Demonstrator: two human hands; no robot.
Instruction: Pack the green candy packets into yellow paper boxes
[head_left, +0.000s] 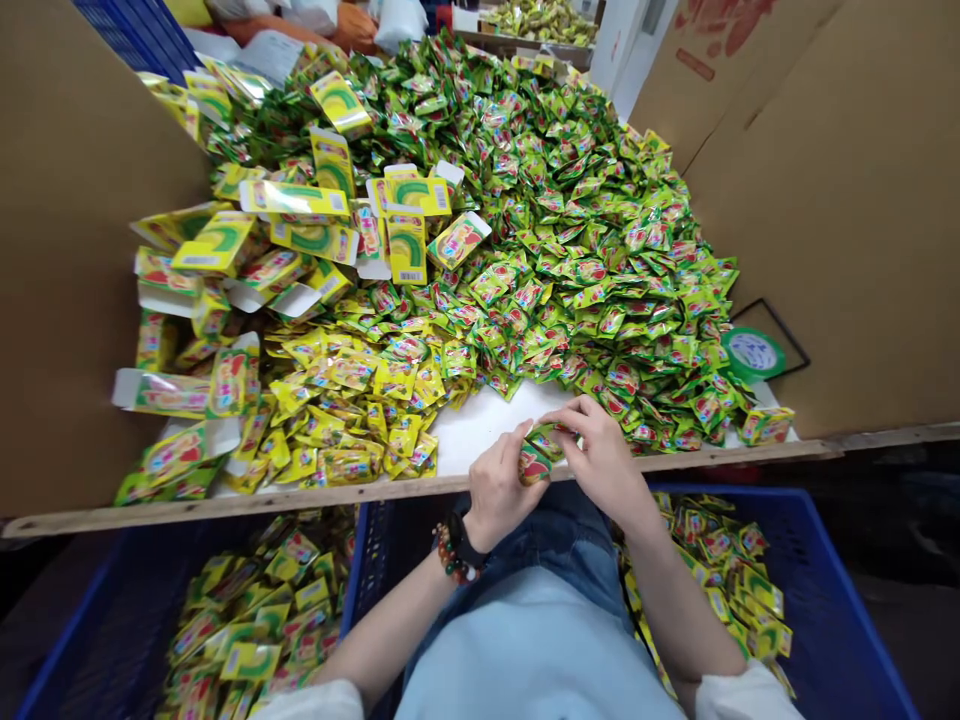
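My left hand (501,482) is closed around a small green and red carton (533,464) at the table's front edge. The fingers of my right hand (602,458) are pinched at the carton's upper end, by a piece of green wrapping that they partly cover. Whether that piece is a packet or part of the carton, I cannot tell. Just beyond my hands rises a large heap of green candy packets (585,270). Yellow packets (352,400) lie to the left, and several open yellow cartons (300,200) are piled behind them.
Cardboard walls stand at left (67,250) and right (840,220). A green tape roll (752,354) lies by the right wall. Below the wooden table edge (300,497), blue crates at left (82,625) and right (825,600) hold filled cartons.
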